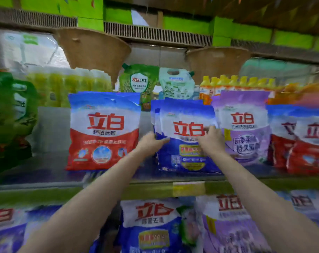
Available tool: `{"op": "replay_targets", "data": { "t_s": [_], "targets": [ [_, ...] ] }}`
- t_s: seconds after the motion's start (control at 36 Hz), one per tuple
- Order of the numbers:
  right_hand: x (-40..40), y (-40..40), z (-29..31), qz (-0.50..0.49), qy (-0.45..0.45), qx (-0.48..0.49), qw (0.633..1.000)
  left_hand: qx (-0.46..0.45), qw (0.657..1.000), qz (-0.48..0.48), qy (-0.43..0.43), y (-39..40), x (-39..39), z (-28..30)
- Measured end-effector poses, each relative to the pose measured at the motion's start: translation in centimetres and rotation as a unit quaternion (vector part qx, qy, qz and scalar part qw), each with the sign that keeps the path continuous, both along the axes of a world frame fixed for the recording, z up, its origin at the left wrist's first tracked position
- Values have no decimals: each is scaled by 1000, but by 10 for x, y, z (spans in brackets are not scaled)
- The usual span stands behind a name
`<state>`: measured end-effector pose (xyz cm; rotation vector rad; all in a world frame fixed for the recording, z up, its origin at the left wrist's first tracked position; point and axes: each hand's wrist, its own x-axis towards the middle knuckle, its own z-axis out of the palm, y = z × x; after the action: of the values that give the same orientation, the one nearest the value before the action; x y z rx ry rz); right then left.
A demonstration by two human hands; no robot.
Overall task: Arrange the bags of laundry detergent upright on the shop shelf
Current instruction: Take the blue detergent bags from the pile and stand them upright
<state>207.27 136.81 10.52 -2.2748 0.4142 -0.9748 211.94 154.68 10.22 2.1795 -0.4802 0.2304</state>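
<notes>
Both hands meet on the blue detergent bag [187,136], which stands upright at the middle of the shop shelf [45,167], long axis vertical, printed face toward the camera. The left hand [151,141] grasps the bag's left edge, thumb lying across the front. The right hand [212,138] holds the bag's right side, its fingers [209,129] curled over the front at the red lettering; how firmly either grip closes cannot be told through the blur. More blue bags stand just behind it, showing at 10 o'clock. At 9 o'clock, apart by a gap, stands a red-and-white bag [104,132], upright. At 3 o'clock a purple bag [244,125] stands touching or just beside the held bag, hemming in the right hand. Further toward 3 o'clock stand red bags [304,143]. At 12 o'clock, behind the row, stand a green pouch [138,81] and a pale pouch [177,83], with yellow-capped bottles [237,83] toward 1 o'clock. At 6 o'clock, more bags [151,225] lie on the lower shelf.
</notes>
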Motion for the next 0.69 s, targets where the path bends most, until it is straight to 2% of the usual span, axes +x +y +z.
{"op": "replay_targets", "data": {
  "t_s": [0.11, 0.17, 0.22, 0.31, 0.42, 0.5, 0.56, 0.64, 0.69],
  "targets": [
    [-4, -41, -10, -1, 31, -12, 999, -123, 988, -16, 88, -24, 14, -17],
    [-3, -47, -15, 9, 14, 8, 1000, -199, 974, 0, 110, -32, 17, -23],
    [3, -50, -18, 18, -14, 63, 998, -262, 958, 14, 112, -38, 11, -25],
    [12, -53, -25, 19, -34, 205, 978, -332, 936, 54, 103, -42, 3, -23],
    [27, -53, -29, 106, -51, 273, 955, -365, 917, 134, 85, -42, 3, -22],
    [33, -44, -17, 152, -140, 276, 939, -414, 894, 161, 58, -41, 5, -14],
    [32, -35, -12, 145, -194, 256, 936, -424, 889, 164, 46, -42, 3, -7],
    [30, -34, -15, 113, -212, 220, 945, -411, 895, 148, 91, -39, 13, -10],
    [38, -44, -23, 131, -164, 238, 948, -425, 887, 111, 146, -34, 25, -16]
  ]
}}
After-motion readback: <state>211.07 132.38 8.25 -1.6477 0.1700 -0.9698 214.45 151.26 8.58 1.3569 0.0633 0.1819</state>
